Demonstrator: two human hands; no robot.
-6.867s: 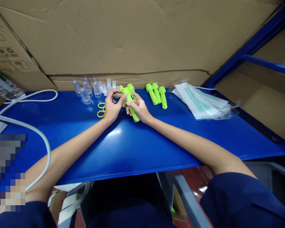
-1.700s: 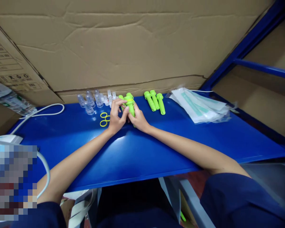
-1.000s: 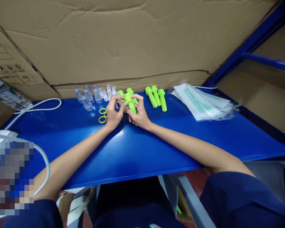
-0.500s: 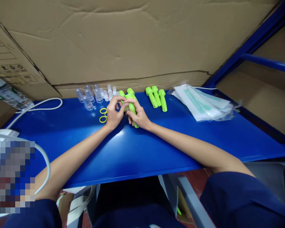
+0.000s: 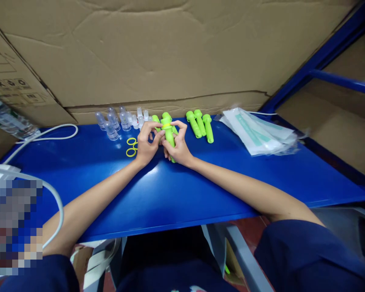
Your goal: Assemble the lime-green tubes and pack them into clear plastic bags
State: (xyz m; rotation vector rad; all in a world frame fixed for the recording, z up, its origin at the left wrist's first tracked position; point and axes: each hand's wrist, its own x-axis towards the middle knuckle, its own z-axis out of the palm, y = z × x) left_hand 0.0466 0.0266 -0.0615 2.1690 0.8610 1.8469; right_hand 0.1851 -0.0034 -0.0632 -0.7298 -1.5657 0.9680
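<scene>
A bright green plastic piece shaped like a flashlight casing (image 5: 170,138) is held between both hands above the table, tilted with its wide end away from me. My right hand (image 5: 181,146) wraps round its body, with the index finger arched up to the neck. The thumb and index finger of my left hand (image 5: 147,144) press against the other side of the neck. Round the neck, between both index fingertips, sits a yellow ring (image 5: 166,125). Several loose yellow rings (image 5: 131,152) lie left of my left hand. Further green casings (image 5: 166,116) lie just behind my hands.
Several clear plastic caps (image 5: 112,132) stand at the back left. Three green casings (image 5: 209,129) lie right of my hands, near plastic-wrapped packets (image 5: 255,134). Cardboard (image 5: 170,52) walls the back of the blue table (image 5: 182,202). A white cable (image 5: 59,198) loops at left beside a bottle (image 5: 15,121).
My index fingers have lifted and drawn apart at the casing's wide end. The yellow ring round its neck now shows. Both hands stay in about the same place.
</scene>
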